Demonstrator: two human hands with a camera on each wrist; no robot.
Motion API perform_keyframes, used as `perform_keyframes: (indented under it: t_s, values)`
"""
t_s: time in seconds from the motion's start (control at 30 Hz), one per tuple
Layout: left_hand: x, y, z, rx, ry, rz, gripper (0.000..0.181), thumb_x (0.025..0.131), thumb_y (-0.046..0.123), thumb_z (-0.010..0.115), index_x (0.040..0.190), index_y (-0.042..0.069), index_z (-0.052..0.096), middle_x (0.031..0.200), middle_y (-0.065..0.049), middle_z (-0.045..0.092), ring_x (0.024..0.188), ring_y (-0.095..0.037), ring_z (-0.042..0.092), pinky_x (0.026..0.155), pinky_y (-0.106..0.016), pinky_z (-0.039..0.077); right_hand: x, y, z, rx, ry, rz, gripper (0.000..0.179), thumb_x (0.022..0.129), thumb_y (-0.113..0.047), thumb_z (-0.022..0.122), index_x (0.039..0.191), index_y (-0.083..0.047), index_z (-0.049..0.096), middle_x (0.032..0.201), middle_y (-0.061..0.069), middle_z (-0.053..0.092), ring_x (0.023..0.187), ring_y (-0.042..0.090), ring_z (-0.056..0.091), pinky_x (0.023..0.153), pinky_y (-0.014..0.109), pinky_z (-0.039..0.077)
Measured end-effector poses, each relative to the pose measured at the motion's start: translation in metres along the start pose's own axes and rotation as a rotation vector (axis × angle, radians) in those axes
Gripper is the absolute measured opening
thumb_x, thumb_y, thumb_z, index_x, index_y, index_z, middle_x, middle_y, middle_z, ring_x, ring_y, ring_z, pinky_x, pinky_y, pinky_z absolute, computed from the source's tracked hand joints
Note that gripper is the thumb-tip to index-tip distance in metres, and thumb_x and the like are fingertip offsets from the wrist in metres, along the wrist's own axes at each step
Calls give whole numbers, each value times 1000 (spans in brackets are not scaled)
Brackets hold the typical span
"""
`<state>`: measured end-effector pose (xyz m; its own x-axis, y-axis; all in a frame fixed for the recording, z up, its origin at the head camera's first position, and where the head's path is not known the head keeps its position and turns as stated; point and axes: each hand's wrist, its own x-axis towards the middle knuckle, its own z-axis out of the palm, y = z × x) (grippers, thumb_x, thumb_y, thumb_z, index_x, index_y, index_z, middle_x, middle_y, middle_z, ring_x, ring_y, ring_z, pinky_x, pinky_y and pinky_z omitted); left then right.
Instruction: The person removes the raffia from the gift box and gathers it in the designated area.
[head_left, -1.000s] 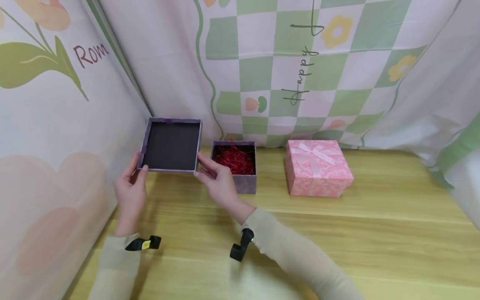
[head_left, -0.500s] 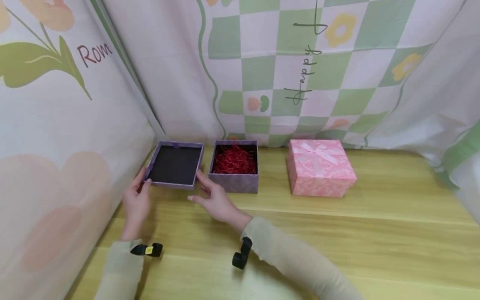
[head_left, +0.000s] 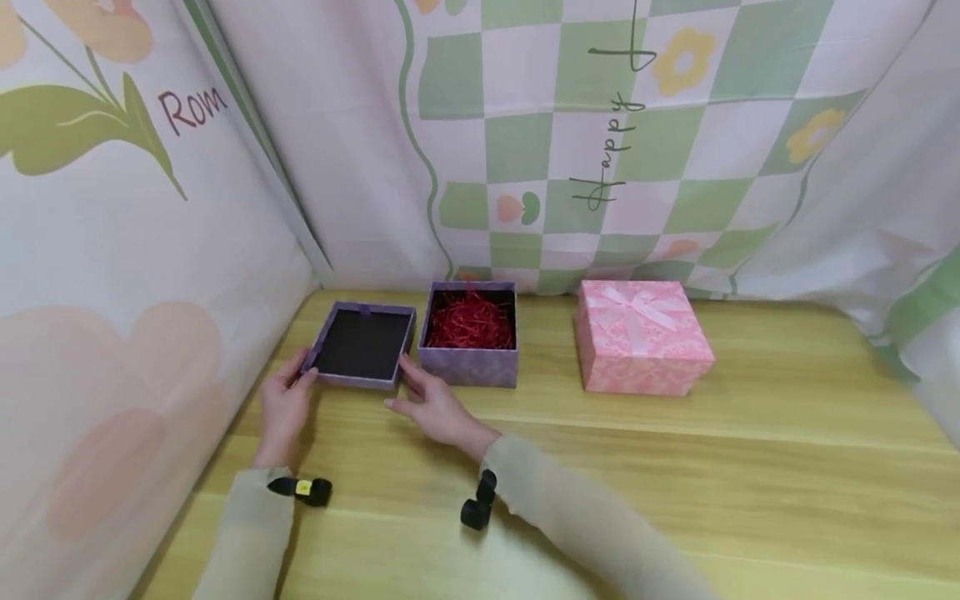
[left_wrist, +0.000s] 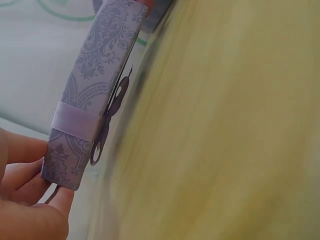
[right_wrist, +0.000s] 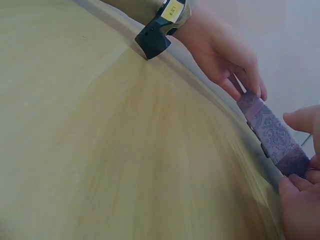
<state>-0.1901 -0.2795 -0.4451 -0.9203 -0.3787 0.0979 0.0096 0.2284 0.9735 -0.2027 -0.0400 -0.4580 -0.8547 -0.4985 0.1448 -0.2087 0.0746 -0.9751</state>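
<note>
A purple patterned gift box lid (head_left: 362, 343) lies upside down, dark inside up, close over the table at the left. In the left wrist view its side wall (left_wrist: 95, 65) carries a pale ribbon band, and the ribbon bow (left_wrist: 111, 117) hangs below it. My left hand (head_left: 287, 417) pinches the lid's front left corner between thumb and fingers. At the lid's right side my right hand (head_left: 444, 410) touches it with the fingers, while the thumb stands off the front edge. Right beside the lid stands the purple box base (head_left: 468, 367), filled with red shredded paper (head_left: 471, 320).
A pink gift box (head_left: 642, 342) with a ribbon bow on top stands further right on the wooden table (head_left: 750, 483). Printed curtains (head_left: 517, 150) hang behind the table and along its left side.
Both hands have brought the lid down and slightly toward the person, from raised above the table to close over it. The right thumb has come off the lid.
</note>
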Motion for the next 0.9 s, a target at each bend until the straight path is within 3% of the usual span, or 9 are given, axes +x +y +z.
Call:
perform_keyframes:
  t_s: [0.2,0.43,0.7,0.9]
  values:
    - [8,1,0,29,1,-60,47,104,7,57,150,1,47,154,-12,44,143,-23,36,116,-34,30,7,-1,3,-68,-24,49,83,99,-11,69,160,1,14,167,14,10,148,26,26,114,31,31]
    - [19,0,3,-7,9,-72,48,104,5,56,150,0,45,154,-13,44,143,-23,37,115,-33,31,18,-3,9,-108,5,80,90,98,-18,72,161,0,10,168,15,5,151,24,16,116,32,29]
    - [30,-9,9,-44,42,-63,46,103,1,56,147,-3,47,153,-16,44,143,-25,37,116,-32,31,29,-5,12,-100,35,117,93,96,-17,74,162,-2,10,169,12,5,149,28,24,115,32,30]
    - [32,-15,12,-80,54,-84,47,102,-2,55,147,-5,46,153,-18,43,144,-26,36,116,-32,30,30,-2,10,-174,5,150,92,98,-23,71,163,-7,8,169,8,3,150,26,22,118,35,25]
